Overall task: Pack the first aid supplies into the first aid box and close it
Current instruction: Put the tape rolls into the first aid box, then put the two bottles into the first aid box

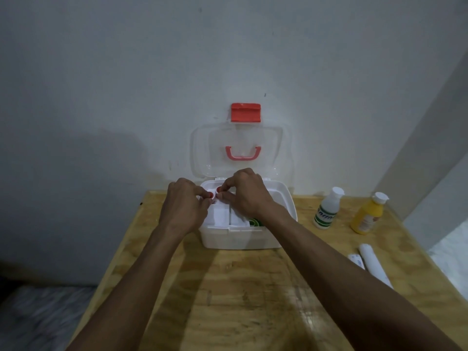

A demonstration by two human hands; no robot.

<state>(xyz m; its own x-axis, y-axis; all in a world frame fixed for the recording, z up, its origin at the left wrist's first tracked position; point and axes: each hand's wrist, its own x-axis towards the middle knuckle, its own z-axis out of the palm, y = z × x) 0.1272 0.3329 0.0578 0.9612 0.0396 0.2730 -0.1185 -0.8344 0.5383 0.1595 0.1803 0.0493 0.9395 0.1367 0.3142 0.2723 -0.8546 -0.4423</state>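
Note:
A white first aid box stands open on the wooden table, its clear lid leaning back against the wall with a red handle and a red latch on top. Both hands are over the box's back left corner. My left hand and my right hand each pinch a small white item with a red end; two such red ends show between the fingertips. A white inner tray and something green lie inside the box.
To the right on the table stand a white bottle with a green label and a yellow bottle. Two white tubes lie nearer the right edge. The wall is just behind the box.

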